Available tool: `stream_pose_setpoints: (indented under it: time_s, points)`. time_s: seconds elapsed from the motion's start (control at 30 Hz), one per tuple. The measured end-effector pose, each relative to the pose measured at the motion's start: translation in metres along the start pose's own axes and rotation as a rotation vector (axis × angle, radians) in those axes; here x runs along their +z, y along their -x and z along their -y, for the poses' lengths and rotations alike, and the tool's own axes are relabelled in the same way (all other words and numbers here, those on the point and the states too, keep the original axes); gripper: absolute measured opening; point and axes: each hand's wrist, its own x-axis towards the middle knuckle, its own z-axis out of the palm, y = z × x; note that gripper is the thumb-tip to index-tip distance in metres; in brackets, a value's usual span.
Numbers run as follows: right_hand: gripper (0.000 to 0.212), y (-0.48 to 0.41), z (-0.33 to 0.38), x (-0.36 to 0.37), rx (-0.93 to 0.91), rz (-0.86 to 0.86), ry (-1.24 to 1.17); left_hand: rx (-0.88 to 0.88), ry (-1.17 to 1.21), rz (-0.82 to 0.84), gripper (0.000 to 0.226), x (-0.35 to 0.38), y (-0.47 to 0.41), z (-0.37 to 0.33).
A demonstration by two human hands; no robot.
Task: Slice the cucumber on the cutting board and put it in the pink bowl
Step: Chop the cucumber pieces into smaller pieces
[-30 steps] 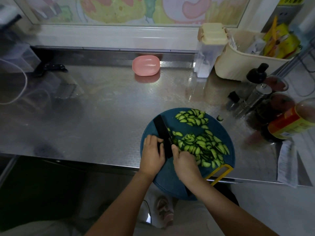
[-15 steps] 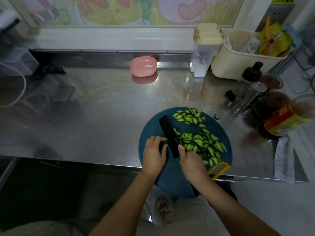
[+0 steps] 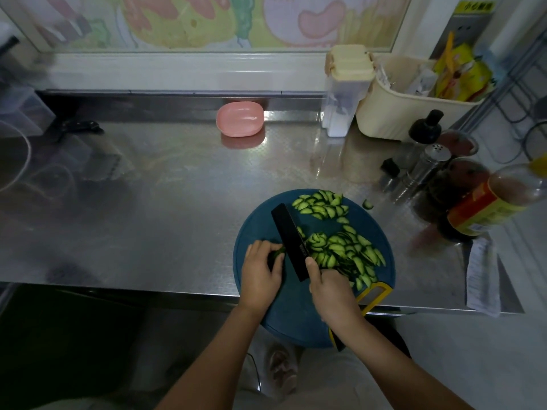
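A round blue cutting board (image 3: pixel 263 220) overhangs the steel counter's front edge. My left hand (image 3: pixel 260 273) pins a short dark-green cucumber stub (image 3: pixel 276 253) to the board. Right beside that stub stands the black blade of a knife (image 3: pixel 291 236), whose handle my right hand (image 3: pixel 333 291) grips. Several pale green cucumber slices (image 3: pixel 343 250) lie heaped to the right of the blade, with a second heap (image 3: pixel 321 205) at the board's far edge. The empty pink bowl (image 3: pixel 239 118) sits far back against the wall.
One stray slice (image 3: pixel 368 204) lies on the counter beyond the board. Bottles and shakers (image 3: pixel 429 164) crowd the right side, near a cream basket (image 3: pixel 405 113) and a clear container (image 3: pixel 343 93). Another knife (image 3: pixel 77 127) lies at the back left. A paper sheet (image 3: pixel 481 279) hangs at the right edge.
The knife blade has lifted and shifted slightly left along the stub between cuts. More of the green stub shows beside my left fingers.
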Motion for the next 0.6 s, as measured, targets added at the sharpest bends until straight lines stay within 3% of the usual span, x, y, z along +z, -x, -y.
stream_pose_setpoints:
  time_s: [0.6]
  points:
    - [0.061, -0.0019, 0.004, 0.003, 0.003, 0.009, 0.062, 0.015, -0.009, -0.004, 0.011, -0.0006, 0.0013, 0.0]
